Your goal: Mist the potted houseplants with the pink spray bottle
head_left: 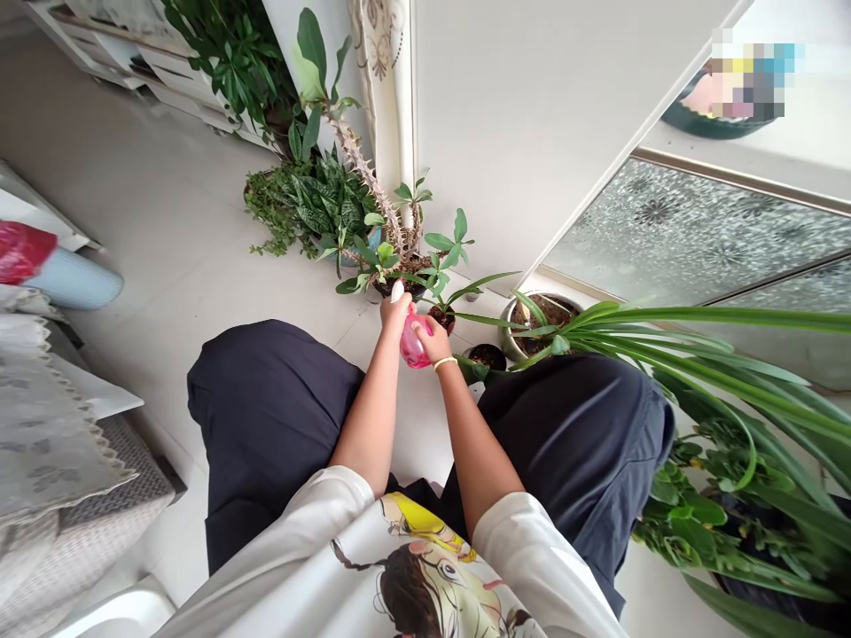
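left hand [395, 310] closed at top of pink bottle [415, 352], right hand [432, 338] gripping its body; thorny stem [364, 168] just far side, careless forward reach could mean scratches

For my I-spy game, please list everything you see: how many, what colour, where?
Bottle: 1, pink, middle
Thorny plant: 1, green, beyond bottle
Strap-leaved plant: 1, green, right
Other plants: several, green, around
Pots: several, dark and pale, near bottle
Curtain: 1, cream, top
Panel: 1, white, top
Glass panels: 2, grey, right
Basin: 1, green, top right
Cabinet: 1, white, top left
Bin: 1, blue, left
Bag: 1, red, on bin
Lace-edged cloth: 1, pale, left
Floor: 1, pale, underneath
T-shirt: 1, white, bottom
Trousers: 1, dark, lower middle
Bracelet: 1, yellow, right wrist
Left hand: 1, bare, on bottle
Right hand: 1, bare, on bottle
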The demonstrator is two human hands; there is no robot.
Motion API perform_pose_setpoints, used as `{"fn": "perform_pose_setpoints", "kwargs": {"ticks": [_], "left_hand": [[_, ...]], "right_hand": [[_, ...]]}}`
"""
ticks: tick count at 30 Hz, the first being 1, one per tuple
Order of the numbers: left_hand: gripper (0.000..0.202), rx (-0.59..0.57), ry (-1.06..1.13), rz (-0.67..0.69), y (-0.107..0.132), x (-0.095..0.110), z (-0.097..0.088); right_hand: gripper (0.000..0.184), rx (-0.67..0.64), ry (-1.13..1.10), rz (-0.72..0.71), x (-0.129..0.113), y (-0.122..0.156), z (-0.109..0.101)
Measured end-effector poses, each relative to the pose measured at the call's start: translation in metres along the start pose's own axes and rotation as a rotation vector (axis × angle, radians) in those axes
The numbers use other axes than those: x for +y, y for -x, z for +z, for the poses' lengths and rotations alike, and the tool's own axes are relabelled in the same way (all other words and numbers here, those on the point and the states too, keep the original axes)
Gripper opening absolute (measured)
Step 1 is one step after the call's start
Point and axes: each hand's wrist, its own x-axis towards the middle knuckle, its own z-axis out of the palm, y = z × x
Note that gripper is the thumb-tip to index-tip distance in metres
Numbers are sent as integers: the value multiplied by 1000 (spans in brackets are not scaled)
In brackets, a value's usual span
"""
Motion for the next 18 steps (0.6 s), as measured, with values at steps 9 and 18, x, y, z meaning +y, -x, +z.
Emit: {"fn": "perform_pose_setpoints", "kwargs": {"ticks": [9,18], "left_hand": [[17,-237,104,190,25,20,5],[15,-270,-39,172,34,11,18]], "right_hand": [[47,178,-56,-86,-22,29,-7],[42,277,45,76,-24,52,-8]]}}
